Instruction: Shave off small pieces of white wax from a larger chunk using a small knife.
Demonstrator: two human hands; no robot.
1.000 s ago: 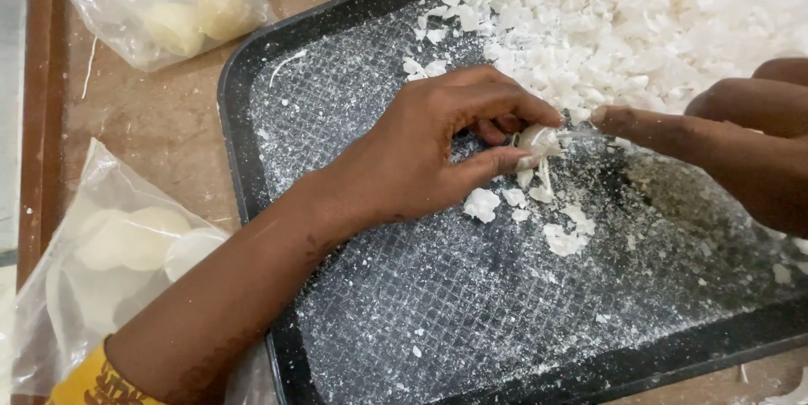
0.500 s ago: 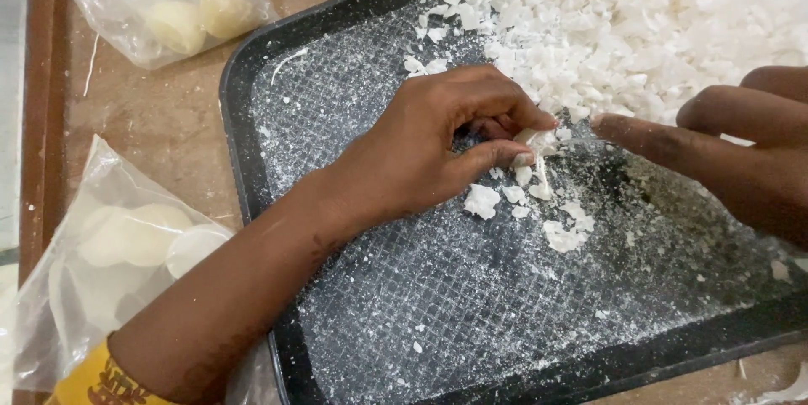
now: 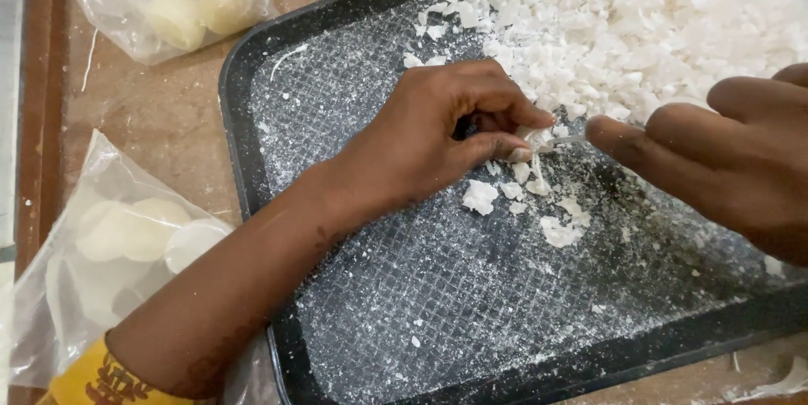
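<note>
Head view, looking down on a dark tray [image 3: 252,119] dusted with white powder. My left hand [image 3: 429,140] pinches a small white flake [image 3: 532,137] between thumb and curled fingers, closed firmly on it just above the tray floor, near the tray's middle. My right hand [image 3: 732,161] comes in from the right with its forefinger stretched toward the same piece; whether its fingertip is pressing the flake or only touching it I cannot tell, and the rest of its grip is hidden.

I judge the flake to be light, thin, stiff and brittle: the broken chips [image 3: 539,203] lying just below it and the large heap of white shards [image 3: 640,26] at the tray's far end suggest it snaps rather than bends. Its powdery surface should give dry friction, not slip. I judge the safest hold to be at the edges with fingertips, lightly.

Two clear bags of pale discs [image 3: 126,228] [image 3: 185,9] lie on the table to the left.

Compared with a second ago, my right forefinger has drawn slightly away and then returned; the left-hand pinch is unchanged, and a few more chips lie beneath.
</note>
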